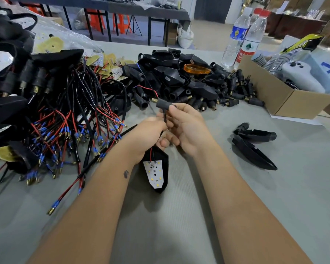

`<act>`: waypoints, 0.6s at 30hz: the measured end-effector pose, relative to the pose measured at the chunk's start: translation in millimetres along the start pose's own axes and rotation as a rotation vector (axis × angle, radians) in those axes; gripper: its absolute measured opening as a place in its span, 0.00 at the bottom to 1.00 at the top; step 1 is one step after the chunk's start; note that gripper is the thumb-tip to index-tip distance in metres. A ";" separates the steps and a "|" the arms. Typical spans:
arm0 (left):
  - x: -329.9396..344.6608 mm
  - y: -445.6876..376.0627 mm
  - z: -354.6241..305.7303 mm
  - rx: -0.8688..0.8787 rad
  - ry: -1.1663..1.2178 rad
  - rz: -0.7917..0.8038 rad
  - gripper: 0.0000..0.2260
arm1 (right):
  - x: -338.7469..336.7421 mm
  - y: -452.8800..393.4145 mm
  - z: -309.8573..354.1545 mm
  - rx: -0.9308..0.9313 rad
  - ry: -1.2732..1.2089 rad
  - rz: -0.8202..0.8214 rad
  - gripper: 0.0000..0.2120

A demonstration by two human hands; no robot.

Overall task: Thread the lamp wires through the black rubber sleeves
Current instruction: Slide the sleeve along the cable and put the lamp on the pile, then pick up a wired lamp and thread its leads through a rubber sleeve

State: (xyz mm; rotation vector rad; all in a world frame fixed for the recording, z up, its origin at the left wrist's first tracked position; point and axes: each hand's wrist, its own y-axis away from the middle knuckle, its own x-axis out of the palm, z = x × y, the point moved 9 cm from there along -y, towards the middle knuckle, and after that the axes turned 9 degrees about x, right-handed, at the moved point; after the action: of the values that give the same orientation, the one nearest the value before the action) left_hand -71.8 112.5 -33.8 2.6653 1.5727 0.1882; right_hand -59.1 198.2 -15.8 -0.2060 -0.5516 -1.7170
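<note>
At the centre of the frame the right hand (187,128) pinches a black rubber sleeve (163,104) between thumb and fingertips, its brass threaded end pointing toward the upper left. A red and black wire pair (145,88) comes out of that brass end and arcs up toward the parts pile. Just left of it, the left hand (147,136) is curled around the black cable (165,118) that drops from the sleeve — the fingers closed on it, the two hands touching. Below the left hand hangs a black lamp housing (161,168) with a white LED board (154,173) showing inside, a red lead running up from the board into the fist.

Outward, the grey table (179,216) carries a tangle of finished lamps and wires (69,126) with blue crimp ends across the left of the frame. Above the hands lies a heap of black housings and loose sleeves (179,80), one amber lens (196,69) on top. At the right, two empty housings (253,145) lie apart from the rest. In the upper right stand a cardboard box (286,100) and water bottles (244,39).
</note>
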 end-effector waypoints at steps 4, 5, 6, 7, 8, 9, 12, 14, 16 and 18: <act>9.1 4.7 2.0 -0.021 0.030 0.070 0.06 | -0.7 -0.9 1.2 -0.032 0.002 -0.012 0.05; 11.3 5.2 2.6 -0.049 0.043 0.081 0.06 | -0.8 -1.5 1.0 -0.036 -0.007 -0.014 0.06; 10.5 5.7 3.4 -0.084 0.033 0.070 0.09 | -1.3 -2.1 1.3 -0.044 -0.020 -0.020 0.07; 4.5 5.6 2.9 -0.106 -0.012 0.029 0.13 | -2.0 -2.7 2.5 -0.058 -0.032 -0.026 0.07; -7.8 4.2 0.0 -0.091 -0.075 -0.053 0.17 | -2.6 -3.5 4.5 -0.076 -0.043 -0.027 0.06; -23.5 2.7 -6.0 -0.040 -0.116 -0.163 0.19 | -2.8 -4.3 6.7 -0.090 -0.049 -0.020 0.06; -58.6 3.6 -18.8 0.101 -0.029 -0.393 0.22 | 0.7 -4.3 8.9 -0.088 0.003 0.033 0.06; -60.8 3.1 -18.6 0.121 0.088 -0.415 0.19 | 8.5 -2.0 3.3 -0.052 0.072 0.092 0.06; -57.9 0.7 -19.5 0.176 0.249 -0.431 0.15 | 17.0 -0.1 -4.3 -0.010 0.133 0.145 0.06; -60.4 1.2 -23.2 0.269 0.340 -0.453 0.12 | 22.7 1.7 -9.6 0.023 0.202 0.176 0.07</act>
State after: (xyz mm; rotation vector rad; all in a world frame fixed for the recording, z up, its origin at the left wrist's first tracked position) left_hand -102.5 58.5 -15.8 2.4554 2.4151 0.4572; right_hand -61.0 173.6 -14.0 -0.0610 -0.3917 -1.5388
